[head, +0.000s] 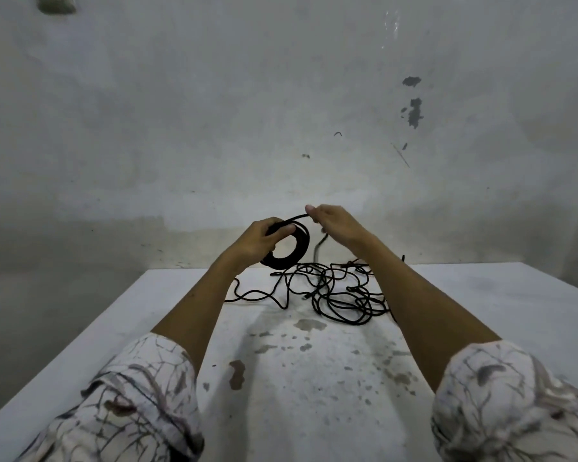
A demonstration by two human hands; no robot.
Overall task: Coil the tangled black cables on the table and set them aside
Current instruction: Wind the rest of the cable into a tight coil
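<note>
Black cable in a neat coil (289, 248) hangs in the left hand (259, 240), raised above the far part of the table (481, 328). The fingers of that hand curl round the top of the ring, thumb side toward the camera, and the ring stands nearly upright with its open middle facing the viewer. From the top of the coil one strand (294, 219) runs up and to the right into the right hand (331, 223), which pinches it between thumb and fingertips just beside the left hand and a little higher. The remaining fingers of the right hand are loosely bent; a short grey-looking length of cable (319, 250) drops below that hand, blurred.

Below and between the two forearms, the rest of the tangled cables (341, 291) lies on the white tabletop in loose overlapping loops, most of it under the right wrist. One long strand (254, 296) trails out of the heap toward the left forearm and passes behind it.

Nearer than the hands, the table surface is speckled with grey stains (309, 325). Both arms wear rolled-up patterned sleeves (141, 395). Beyond the hands stands a pale, marked wall (281, 111).
</note>
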